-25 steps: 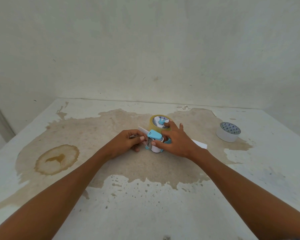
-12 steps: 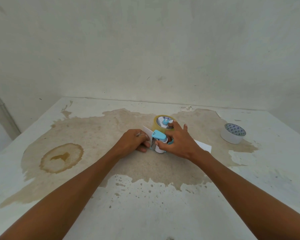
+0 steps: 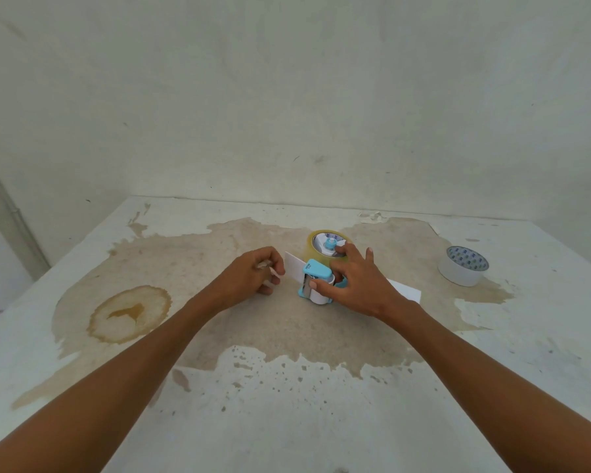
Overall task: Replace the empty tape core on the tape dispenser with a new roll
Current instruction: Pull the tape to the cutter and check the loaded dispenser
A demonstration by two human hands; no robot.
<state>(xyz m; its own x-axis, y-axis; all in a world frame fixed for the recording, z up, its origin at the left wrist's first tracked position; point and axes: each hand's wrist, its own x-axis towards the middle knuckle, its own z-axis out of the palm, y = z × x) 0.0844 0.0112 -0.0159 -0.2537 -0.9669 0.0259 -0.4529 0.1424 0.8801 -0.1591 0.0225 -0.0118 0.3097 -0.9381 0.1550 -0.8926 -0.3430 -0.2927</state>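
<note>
The dispenser [image 3: 316, 278] is sitting near the tabletop's [image 3: 287, 404] middle, toward its far edge, carrying the yellowish roll [image 3: 313, 244]. The right hand [image 3: 359, 285] is gripping the dispenser, thumb on its near end, fingers curled over it. The left hand [image 3: 249, 278], just beside, is pinching a pale strip [image 3: 272, 269] with curled fingers. A white core [image 3: 463, 269] is standing near the right edge.

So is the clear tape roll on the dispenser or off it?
On: the blue hub of the tape dispenser pokes up through the core of the yellowish tape roll.
</note>
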